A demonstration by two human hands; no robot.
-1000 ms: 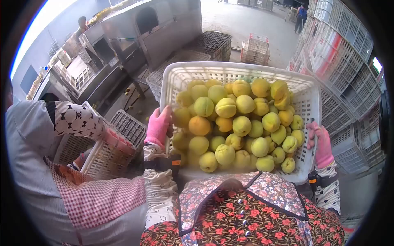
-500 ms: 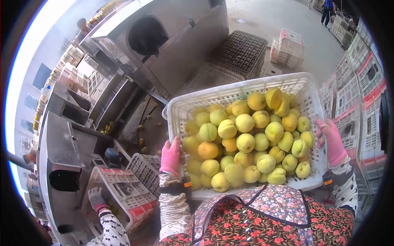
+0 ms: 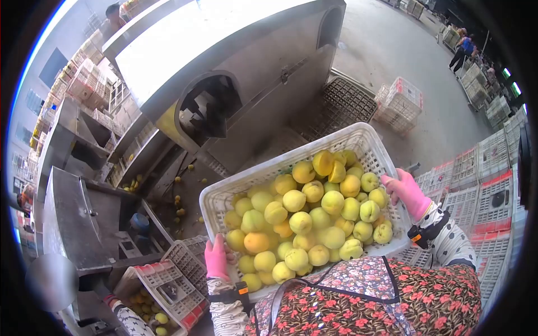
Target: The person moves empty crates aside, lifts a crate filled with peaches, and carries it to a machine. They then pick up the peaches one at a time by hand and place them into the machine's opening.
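Observation:
I hold a white plastic crate (image 3: 291,159) against my chest; it is filled with several yellow-green peaches (image 3: 305,221). My left hand (image 3: 216,259), in a pink glove, grips the crate's left end. In a matching pink glove, my right hand (image 3: 406,193) grips the right end. The crate is tilted, with its left end lower, over the edge of a metal machine.
A large steel machine (image 3: 224,61) with a dark arched opening (image 3: 204,109) stands ahead. Loose peaches lie in its trough (image 3: 182,193). A co-worker's sleeve and a tipped crate (image 3: 168,288) are at lower left. Stacked crates (image 3: 482,185) stand to the right; empty crates (image 3: 400,101) sit on the floor.
The view has swung left toward the machine, which is now closer. The crate has tilted with its left end down. Both hands keep their grip.

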